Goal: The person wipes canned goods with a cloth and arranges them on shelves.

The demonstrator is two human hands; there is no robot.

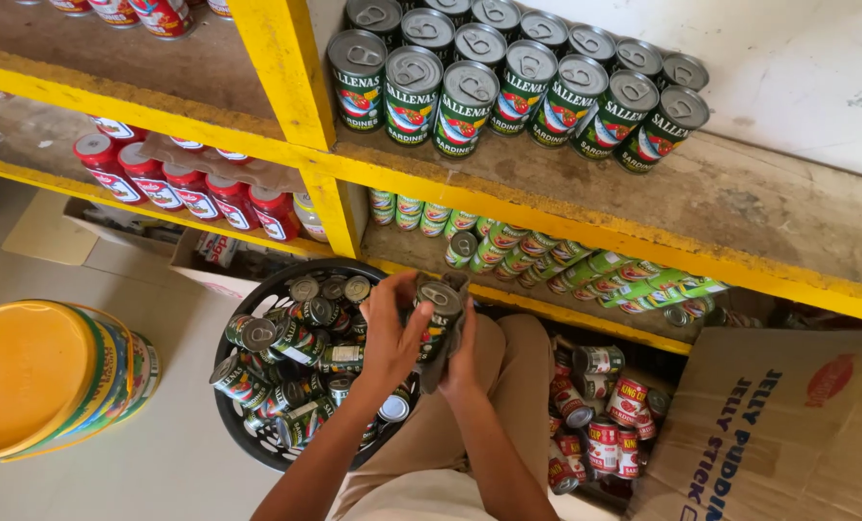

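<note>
1. The left hand (pixel 389 338) curls closed around a green-labelled sardine can (pixel 437 314), held over the lap beside the black basket (pixel 233 425).
2. The right hand (pixel 463 359) presses a dark cloth (pixel 441 362) against the can's side, fingers wrapped shut on it.
3. Wiping goes best with the can turned steadily in the left hand, the cloth reaching the lid rim and seam.
4. The can's far side and base are hidden; the cloth is possibly a rag, hard to tell.
5. The yellow shelf (pixel 508 198) above carries matching cans.

A grey cloth (pixel 447 338) hides the held can's (pixel 438 314) far side (and the right hand's (pixel 463 362) fingers).
</note>
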